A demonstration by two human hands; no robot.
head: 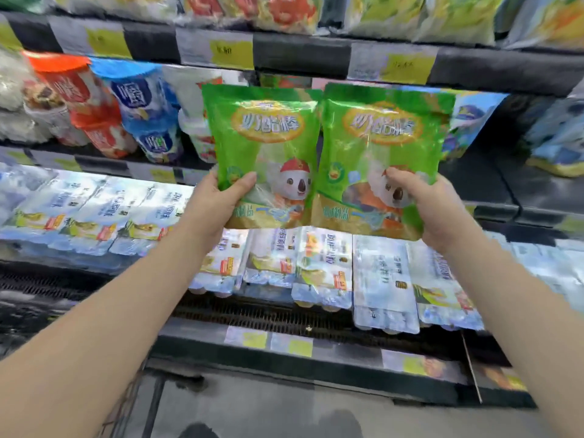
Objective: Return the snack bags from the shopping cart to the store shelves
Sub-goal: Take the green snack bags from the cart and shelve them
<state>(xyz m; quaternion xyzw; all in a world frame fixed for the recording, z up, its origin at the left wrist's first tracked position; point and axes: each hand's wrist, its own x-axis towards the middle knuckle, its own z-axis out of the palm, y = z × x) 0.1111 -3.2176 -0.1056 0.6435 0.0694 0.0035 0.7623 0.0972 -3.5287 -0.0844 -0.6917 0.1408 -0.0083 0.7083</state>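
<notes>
**Two green snack bags held up at the shelf face**

Grip: left hand [218,197] grasps the left bag [265,137] at its lower left corner; thumb lies flat on the front, fingers hidden behind the pack. Right hand [433,203] grasps the right bag [379,147] at its lower right corner; thumb curls onto the front beside the cartoon face, fingers pass round the side edge and behind.

Position: each bag stands upright above its hand, most of its body clear of the grip; both fronts face the camera. The bags sit side by side, inner edges touching down the middle; which edge overlaps cannot be told. Both are in the air in front of the middle shelf [474,181], not resting on it; tops reach just under the price rail [303,55] above; bottoms hang over the white-and-blue multipacks [325,263] on the lower shelf.

Appearance: matching pair; glossy bright green film with a flat sealed strip along the top; orange oval with pale characters in the upper half; clear window below it; white koala-like cartoon in a red cap at lower centre; gold-brown band along the bottom. Film creased and reflective; small print blurred, not readable.

Surroundings: a red pack [82,99] and a blue pack [142,102] lean on the middle shelf left of the bags; yellow price tags [230,52] on the rail.
</notes>
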